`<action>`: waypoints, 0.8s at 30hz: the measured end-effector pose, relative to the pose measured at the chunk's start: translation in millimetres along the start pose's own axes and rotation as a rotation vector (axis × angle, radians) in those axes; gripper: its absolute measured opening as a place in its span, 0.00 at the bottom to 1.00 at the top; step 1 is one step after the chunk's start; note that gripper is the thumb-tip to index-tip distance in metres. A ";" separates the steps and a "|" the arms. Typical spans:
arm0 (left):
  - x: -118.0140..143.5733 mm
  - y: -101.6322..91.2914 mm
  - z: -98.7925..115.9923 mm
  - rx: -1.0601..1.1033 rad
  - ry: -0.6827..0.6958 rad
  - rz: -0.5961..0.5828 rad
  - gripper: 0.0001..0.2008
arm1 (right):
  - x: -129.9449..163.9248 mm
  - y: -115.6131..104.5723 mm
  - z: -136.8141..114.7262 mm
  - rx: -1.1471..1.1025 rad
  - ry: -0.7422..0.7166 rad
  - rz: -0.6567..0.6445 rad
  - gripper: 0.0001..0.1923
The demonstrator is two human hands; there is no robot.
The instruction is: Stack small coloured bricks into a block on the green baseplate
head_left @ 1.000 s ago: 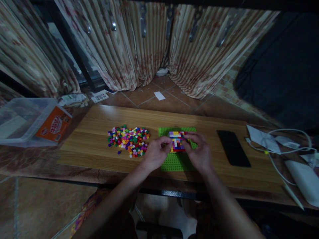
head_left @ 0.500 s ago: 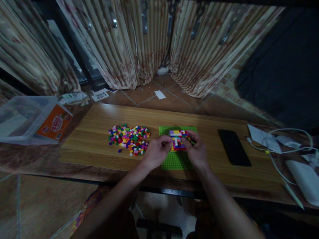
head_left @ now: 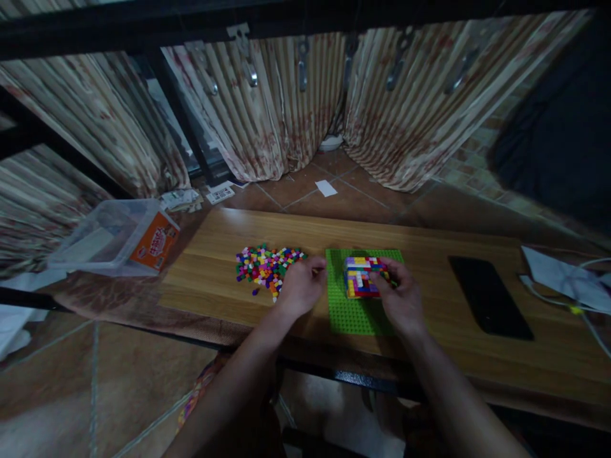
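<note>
Striped curtains hang behind the wooden worktop (head_left: pixel 429 254). Since a moment ago the left hand (head_left: pixel 301 287) has left the brick block (head_left: pixel 361 277) and moved to the loose brick pile (head_left: pixel 266 266), fingers curled, contents unclear. The right hand (head_left: pixel 403 294) still grips the block on the green baseplate (head_left: pixel 356 312).

— The tabletop (head_left: pixel 429 238)?
— Smooth wood, faint sheen. On it, a studded green plastic baseplate (head_left: pixel 356 312) and glossy plastic bricks (head_left: pixel 265 264) left of it.
— Right of the baseplate?
— A glossy black phone (head_left: pixel 489 302). Behind the table, striped cloth curtains (head_left: pixel 286 114).
</note>
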State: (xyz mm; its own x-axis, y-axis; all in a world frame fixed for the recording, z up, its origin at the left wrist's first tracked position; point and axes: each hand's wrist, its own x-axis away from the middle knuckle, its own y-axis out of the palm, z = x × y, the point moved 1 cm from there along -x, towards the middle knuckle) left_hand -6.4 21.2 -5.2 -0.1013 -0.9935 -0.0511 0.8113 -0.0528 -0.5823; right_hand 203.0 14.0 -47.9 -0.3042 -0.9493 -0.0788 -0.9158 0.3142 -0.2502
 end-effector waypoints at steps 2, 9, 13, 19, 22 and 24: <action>-4.1 -17.7 -7.8 -0.190 -0.069 0.054 0.11 | 2.2 -0.4 -2.1 -0.016 -0.005 -0.013 0.24; -9.6 -41.7 -20.0 -0.592 -0.106 0.093 0.13 | 5.1 -3.8 -8.3 0.089 -0.047 0.041 0.23; -9.8 -36.7 -21.9 -0.669 -0.095 0.069 0.12 | 4.4 -6.3 -8.6 0.126 -0.026 0.031 0.24; -10.9 -41.4 -22.9 -0.639 -0.083 0.054 0.11 | 4.4 -7.6 -9.7 0.072 -0.030 0.069 0.22; -8.9 -41.8 -17.8 -0.345 -0.031 0.030 0.09 | 6.7 -9.2 -16.7 0.034 -0.084 0.162 0.19; -5.4 -36.9 -10.8 -0.068 -0.005 -0.038 0.07 | 12.4 -10.7 -27.7 0.065 -0.215 0.208 0.15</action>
State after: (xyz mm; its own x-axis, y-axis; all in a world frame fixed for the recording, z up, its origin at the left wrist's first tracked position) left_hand -42.0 29.6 7.9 -0.1284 -0.9914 -0.0234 0.7657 -0.0841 -0.6376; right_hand 201.8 -1.1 -19.4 -0.4150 -0.8457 -0.3355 -0.8186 0.5080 -0.2681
